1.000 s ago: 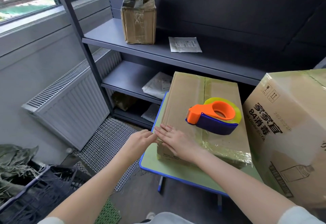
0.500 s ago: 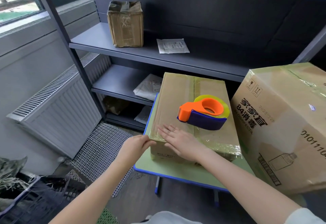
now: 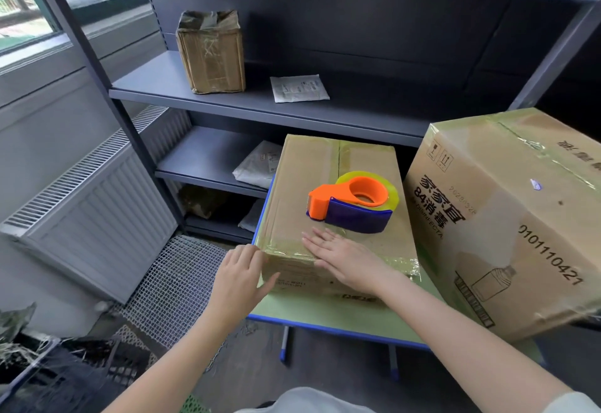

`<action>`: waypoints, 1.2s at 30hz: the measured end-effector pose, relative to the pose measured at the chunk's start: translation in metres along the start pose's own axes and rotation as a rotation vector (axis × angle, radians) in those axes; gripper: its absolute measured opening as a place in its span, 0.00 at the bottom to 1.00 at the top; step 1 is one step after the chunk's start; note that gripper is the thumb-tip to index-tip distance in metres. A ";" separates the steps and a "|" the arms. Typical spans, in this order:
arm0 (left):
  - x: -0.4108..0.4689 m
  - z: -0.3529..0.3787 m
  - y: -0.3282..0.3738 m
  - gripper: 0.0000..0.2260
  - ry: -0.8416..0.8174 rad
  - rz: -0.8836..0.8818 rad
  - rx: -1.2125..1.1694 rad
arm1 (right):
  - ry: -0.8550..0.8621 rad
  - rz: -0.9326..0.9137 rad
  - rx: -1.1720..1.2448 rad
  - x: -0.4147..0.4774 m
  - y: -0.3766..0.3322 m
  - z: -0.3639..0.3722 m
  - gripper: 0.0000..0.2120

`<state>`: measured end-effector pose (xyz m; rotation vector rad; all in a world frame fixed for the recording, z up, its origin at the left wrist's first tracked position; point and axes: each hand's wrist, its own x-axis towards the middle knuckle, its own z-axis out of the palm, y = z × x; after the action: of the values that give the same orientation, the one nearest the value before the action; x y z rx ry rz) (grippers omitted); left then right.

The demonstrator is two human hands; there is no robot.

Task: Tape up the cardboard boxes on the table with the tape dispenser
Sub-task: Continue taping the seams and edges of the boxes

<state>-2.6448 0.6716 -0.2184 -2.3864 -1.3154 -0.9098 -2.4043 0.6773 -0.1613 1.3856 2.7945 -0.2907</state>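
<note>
Cardboard box [image 3: 302, 185] lies under my flat right hand [image 3: 348, 261]; left hand [image 3: 240, 279], fingers relaxed, presses its corner. Tape dispenser [image 3: 353, 206] just beyond the right fingertips [image 3: 320, 243]; bigger carton [image 3: 487, 250] runs off-frame.

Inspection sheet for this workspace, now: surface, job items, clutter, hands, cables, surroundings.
Surface: green table, blue edge, mostly covered by boxes.
Job's things: flat box, taped, on the table; tape dispenser lying on its top; large box to its right.
Clutter: nothing seen.
Hands: right hand flat on the flat box's top; left hand against its near left corner.
Cables: nothing seen.
Surroundings: shelf unit with small box and paper packet; radiator; wire mesh on floor.
</note>
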 end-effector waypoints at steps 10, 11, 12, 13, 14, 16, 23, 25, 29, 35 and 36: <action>0.055 0.052 0.067 0.24 -0.053 0.315 -0.084 | -0.069 0.109 -0.045 -0.049 0.031 -0.003 0.37; 0.054 0.054 0.067 0.24 -0.051 0.317 -0.084 | -0.057 0.125 -0.045 -0.050 0.031 -0.002 0.34; 0.052 0.056 0.067 0.24 -0.037 0.324 -0.081 | -0.045 0.133 -0.057 -0.051 0.029 0.000 0.31; 0.051 0.056 0.066 0.23 -0.024 0.335 -0.079 | -0.027 0.147 -0.063 -0.051 0.026 0.001 0.29; 0.051 0.056 0.066 0.23 -0.013 0.347 -0.079 | -0.011 0.153 -0.077 -0.050 0.026 0.004 0.27; 0.050 0.055 0.067 0.22 -0.013 0.366 -0.078 | 0.014 0.149 -0.084 -0.050 0.027 0.009 0.25; 0.058 0.043 0.092 0.23 -0.046 0.366 -0.144 | -0.051 0.144 0.063 -0.064 0.038 -0.012 0.28; 0.066 0.047 0.107 0.23 -0.030 0.391 -0.169 | -0.081 0.157 0.051 -0.077 0.048 -0.016 0.37; 0.074 0.061 0.130 0.20 -0.004 0.450 -0.169 | -0.094 0.232 0.047 -0.101 0.060 -0.015 0.32; 0.068 0.069 0.134 0.16 0.004 0.424 -0.207 | -0.051 0.288 0.153 -0.103 0.051 -0.012 0.26; 0.068 0.066 0.136 0.16 -0.005 0.413 -0.228 | -0.027 0.314 0.226 -0.105 0.050 -0.015 0.25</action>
<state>-2.4790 0.6748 -0.2165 -2.6863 -0.7030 -0.9667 -2.2995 0.6267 -0.1454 1.8207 2.5307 -0.6238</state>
